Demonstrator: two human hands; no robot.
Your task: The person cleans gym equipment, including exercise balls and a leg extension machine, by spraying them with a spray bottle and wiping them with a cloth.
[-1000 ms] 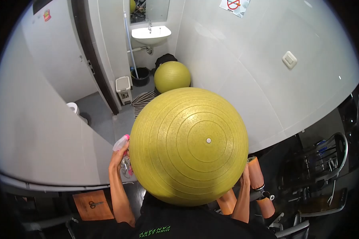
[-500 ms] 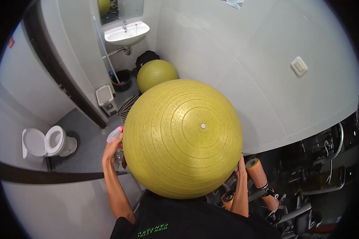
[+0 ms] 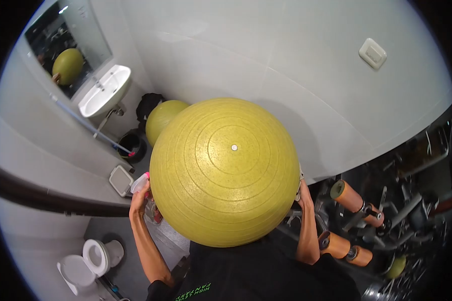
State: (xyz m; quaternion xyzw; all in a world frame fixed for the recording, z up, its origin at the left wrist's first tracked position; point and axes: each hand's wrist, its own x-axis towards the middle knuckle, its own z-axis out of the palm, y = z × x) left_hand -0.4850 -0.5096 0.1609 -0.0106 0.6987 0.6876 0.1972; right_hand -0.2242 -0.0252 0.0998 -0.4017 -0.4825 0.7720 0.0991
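Grey wall panels (image 3: 306, 55) and a white sink (image 3: 105, 91) are seen in the head view beyond a large yellow exercise ball (image 3: 224, 200), held at chest height between both hands. A clear pink-topped bottle (image 3: 140, 183) is gripped against it by the left hand (image 3: 138, 199); the right hand's (image 3: 304, 193) fingers are hidden.

A white ceramic sink (image 3: 105, 91) hangs below a rectangular wall mirror (image 3: 91, 32); a pale-blue pole (image 3: 85, 122) slants into a round black bucket (image 3: 141, 147); an open white toilet (image 3: 114, 252) stands on grey floor (image 3: 135, 271).
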